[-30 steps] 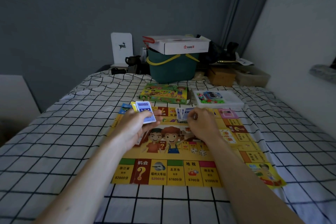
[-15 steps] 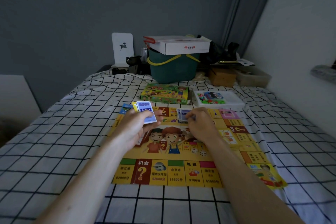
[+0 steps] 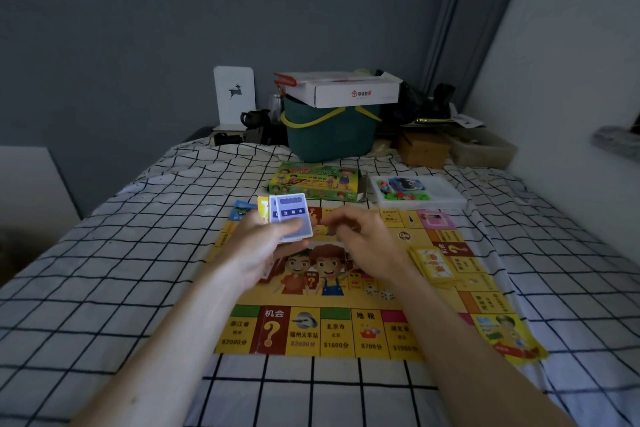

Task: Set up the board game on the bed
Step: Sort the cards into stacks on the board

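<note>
The yellow game board [image 3: 311, 333] lies flat on the checked bed sheet [image 3: 114, 288]. My left hand [image 3: 263, 253] grips a stack of cards [image 3: 292, 217] above the board's far left part; the top card is blue-purple. My right hand [image 3: 363, 243] hovers just right of that stack, back facing me and fingers curled toward the cards. What its fingertips hold is hidden. A yellow card pile [image 3: 433, 263] rests on the board's right side. Two white dice [image 3: 381, 294] lie near the board's middle.
Beyond the board lie the green game box [image 3: 315, 182] and a white tray of small coloured pieces [image 3: 415, 189]. At the bed's far end, a teal basket [image 3: 329, 135] carries a white carton [image 3: 346, 90]. A white wall borders the right.
My right hand has shifted left toward the stack in my left hand. The blue cards seen at its fingertips earlier no longer show. My left hand has barely moved.
</note>
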